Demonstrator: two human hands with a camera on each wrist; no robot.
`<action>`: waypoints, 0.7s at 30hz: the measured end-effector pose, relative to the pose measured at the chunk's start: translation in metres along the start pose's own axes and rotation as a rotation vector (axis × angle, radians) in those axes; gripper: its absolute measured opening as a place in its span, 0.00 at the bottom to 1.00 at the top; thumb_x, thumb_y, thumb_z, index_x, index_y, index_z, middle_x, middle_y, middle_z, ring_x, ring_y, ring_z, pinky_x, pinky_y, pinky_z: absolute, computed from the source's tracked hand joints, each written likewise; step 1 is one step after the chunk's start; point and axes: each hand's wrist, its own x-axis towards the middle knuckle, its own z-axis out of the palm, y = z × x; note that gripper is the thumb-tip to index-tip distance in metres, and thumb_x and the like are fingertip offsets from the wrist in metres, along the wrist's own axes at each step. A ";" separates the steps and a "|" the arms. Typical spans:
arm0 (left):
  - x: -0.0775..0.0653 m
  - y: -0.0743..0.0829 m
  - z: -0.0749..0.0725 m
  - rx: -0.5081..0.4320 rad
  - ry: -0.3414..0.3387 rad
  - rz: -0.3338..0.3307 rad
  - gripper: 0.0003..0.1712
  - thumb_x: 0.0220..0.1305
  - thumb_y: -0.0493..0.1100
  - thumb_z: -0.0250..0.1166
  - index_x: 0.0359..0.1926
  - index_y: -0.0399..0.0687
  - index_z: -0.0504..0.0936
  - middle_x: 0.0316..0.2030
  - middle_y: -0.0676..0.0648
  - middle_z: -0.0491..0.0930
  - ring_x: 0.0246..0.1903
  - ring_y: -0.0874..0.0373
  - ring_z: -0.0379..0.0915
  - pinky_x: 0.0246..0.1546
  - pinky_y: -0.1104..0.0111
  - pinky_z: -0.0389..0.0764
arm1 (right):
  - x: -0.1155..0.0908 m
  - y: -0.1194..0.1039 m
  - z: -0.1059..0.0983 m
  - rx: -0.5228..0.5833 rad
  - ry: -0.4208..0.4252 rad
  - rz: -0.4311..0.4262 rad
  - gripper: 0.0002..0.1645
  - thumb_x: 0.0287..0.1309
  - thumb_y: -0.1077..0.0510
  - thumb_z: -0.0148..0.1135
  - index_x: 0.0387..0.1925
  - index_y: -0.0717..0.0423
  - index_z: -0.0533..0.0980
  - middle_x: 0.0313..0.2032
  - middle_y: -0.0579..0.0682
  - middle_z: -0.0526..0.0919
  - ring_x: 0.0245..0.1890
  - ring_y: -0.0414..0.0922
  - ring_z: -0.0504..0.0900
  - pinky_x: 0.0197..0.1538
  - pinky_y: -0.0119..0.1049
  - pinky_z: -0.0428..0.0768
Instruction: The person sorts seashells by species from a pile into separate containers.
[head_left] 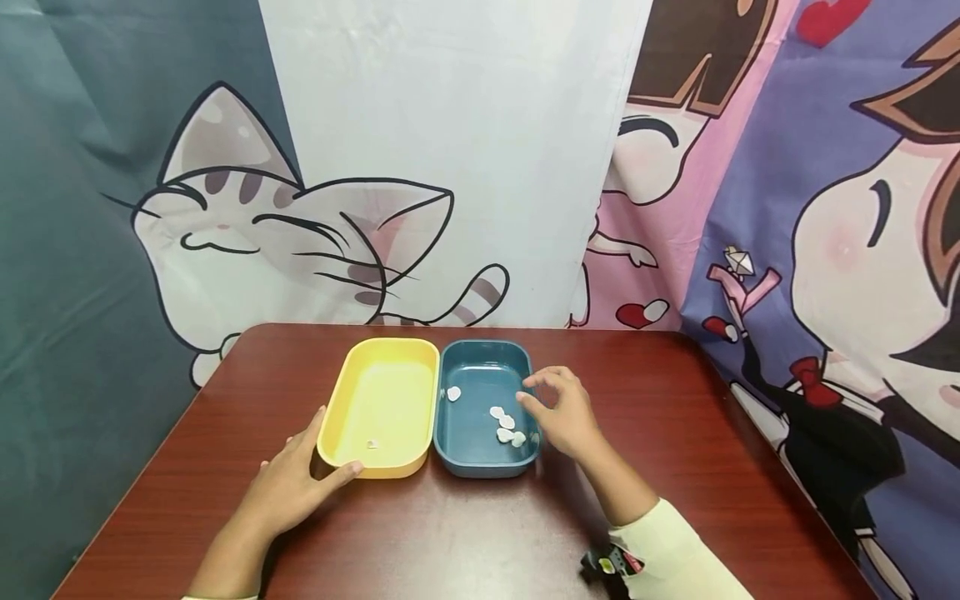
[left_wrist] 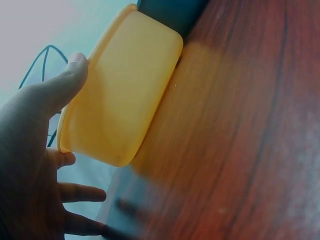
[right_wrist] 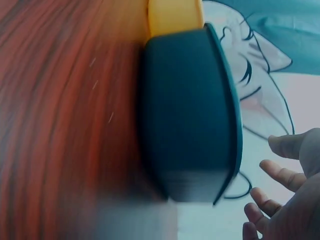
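Observation:
A yellow tray (head_left: pixel 386 392) stands on the table, with one small whitish piece (head_left: pixel 372 444) near its front end. Touching its right side is a dark blue tray (head_left: pixel 480 383), where several small white scalloped pieces (head_left: pixel 507 422) lie toward the right and another white piece (head_left: pixel 453 393) lies by the left wall. My left hand (head_left: pixel 288 483) spans the yellow tray's near left corner. Its thumb rests on the rim and its other fingers are spread. Over the blue tray's right rim hovers my right hand (head_left: pixel 564 412), thumb and forefinger apart, with nothing visible between them.
Both trays stand near the far edge of the reddish-brown wooden table (head_left: pixel 405 542). Behind it hangs a cloth backdrop (head_left: pixel 465 125) printed with a cartoon cat and figures. A small dark device (head_left: pixel 611 562) sits by the right sleeve.

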 end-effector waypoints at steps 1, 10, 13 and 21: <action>0.000 0.000 0.000 0.002 0.001 -0.002 0.68 0.68 0.78 0.64 0.89 0.44 0.45 0.83 0.30 0.62 0.77 0.19 0.62 0.60 0.12 0.61 | -0.001 0.004 -0.003 -0.001 0.000 0.001 0.12 0.64 0.61 0.78 0.47 0.60 0.89 0.56 0.60 0.84 0.62 0.60 0.81 0.63 0.57 0.76; 0.001 0.005 0.001 -0.006 0.005 0.004 0.68 0.68 0.79 0.64 0.89 0.45 0.46 0.83 0.31 0.62 0.77 0.20 0.62 0.61 0.12 0.61 | -0.008 0.039 -0.041 0.023 -0.002 0.062 0.16 0.66 0.60 0.78 0.53 0.62 0.87 0.58 0.61 0.83 0.63 0.59 0.79 0.69 0.60 0.74; 0.002 0.006 0.001 -0.009 0.005 0.000 0.68 0.68 0.79 0.64 0.89 0.44 0.46 0.83 0.31 0.62 0.77 0.20 0.61 0.62 0.12 0.61 | -0.012 0.048 -0.049 0.037 -0.001 0.085 0.16 0.66 0.61 0.77 0.53 0.62 0.87 0.58 0.63 0.83 0.63 0.59 0.78 0.70 0.60 0.73; -0.001 0.002 0.000 0.004 0.002 -0.012 0.68 0.68 0.79 0.64 0.89 0.45 0.45 0.83 0.31 0.62 0.77 0.20 0.62 0.62 0.12 0.61 | -0.019 0.068 -0.056 0.050 -0.042 0.150 0.19 0.67 0.59 0.76 0.55 0.64 0.86 0.59 0.62 0.84 0.62 0.57 0.77 0.67 0.54 0.75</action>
